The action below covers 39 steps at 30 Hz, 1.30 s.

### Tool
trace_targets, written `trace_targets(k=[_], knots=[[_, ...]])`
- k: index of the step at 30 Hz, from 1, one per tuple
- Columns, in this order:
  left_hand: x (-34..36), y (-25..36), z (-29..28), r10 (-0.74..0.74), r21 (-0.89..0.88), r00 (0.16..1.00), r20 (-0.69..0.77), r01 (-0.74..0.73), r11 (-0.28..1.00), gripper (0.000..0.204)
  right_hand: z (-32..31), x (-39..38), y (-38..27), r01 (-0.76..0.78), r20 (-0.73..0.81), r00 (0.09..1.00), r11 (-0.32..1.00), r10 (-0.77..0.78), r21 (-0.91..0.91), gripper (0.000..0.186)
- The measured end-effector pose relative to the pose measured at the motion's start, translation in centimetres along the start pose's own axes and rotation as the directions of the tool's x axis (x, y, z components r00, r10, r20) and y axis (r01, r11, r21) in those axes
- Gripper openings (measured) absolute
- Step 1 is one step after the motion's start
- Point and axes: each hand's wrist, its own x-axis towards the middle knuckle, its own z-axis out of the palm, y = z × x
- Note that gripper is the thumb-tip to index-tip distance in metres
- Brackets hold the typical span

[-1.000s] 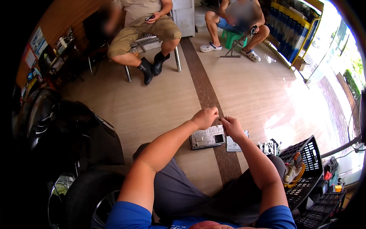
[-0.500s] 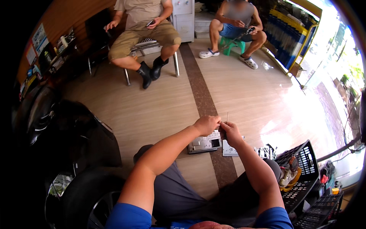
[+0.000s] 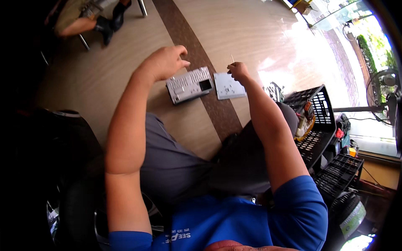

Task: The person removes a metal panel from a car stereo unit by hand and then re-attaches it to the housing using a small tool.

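Note:
My left hand [image 3: 164,62] is raised with its fingers apart and empty, just above and left of a silver metal electronic unit [image 3: 180,87], which sits on the floor with a slotted top and a dark square opening. My right hand [image 3: 238,72] grips a thin upright rod [image 3: 231,57] above a pale flat metal panel [image 3: 228,88] lying right of the unit. The rod's lower end is hidden in my fingers.
A seated person's booted legs [image 3: 101,29] show at top left. A black crate [image 3: 322,115] with mixed items is by my right knee, near more metal parts [image 3: 273,92], a lower crate [image 3: 337,175] and a fan [image 3: 383,83]. Dark bodywork [image 3: 79,138] is at left.
My hands have separated: the left moved leftward and opened, the right still holds the rod. The view has tilted down, so the seated people are mostly out of frame.

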Motion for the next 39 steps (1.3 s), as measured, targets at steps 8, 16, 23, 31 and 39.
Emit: trace_targets(k=[8, 16, 23, 31, 39], knots=[[0.3, -1.3, 0.3, -0.112, 0.048, 0.973, 0.201, 0.104, 0.993, 0.044, 2.8, 3.6, 10.0, 0.507, 0.498, 0.859, -0.072, 0.116, -0.859, 0.010], [1.2, -2.7, 1.2, -0.099, 0.097, 0.976, 0.195, 0.081, 0.992, 0.046, 5.5, 6.5, 17.1, 0.602, 0.569, 0.798, -0.297, 0.197, -0.741, 0.018], [2.4, -2.6, 0.5, -0.014, 0.065, 0.988, 0.157, 0.004, 0.998, 0.046, 2.8, 13.5, 30.1, 0.399, 0.383, 0.910, -0.087, 0.159, -0.913, 0.018], [2.1, -4.8, 0.9, -0.052, 0.102, 0.979, 0.195, 0.033, 0.994, 0.046, 5.5, 9.9, 24.4, 0.620, 0.595, 0.783, -0.295, 0.180, -0.727, 0.021], [1.7, -5.5, 1.5, -0.041, 0.086, 0.984, 0.172, 0.027, 0.996, 0.047, 6.2, 6.1, 17.8, 0.364, 0.385, 0.922, 0.260, 0.032, -0.894, 0.034]])
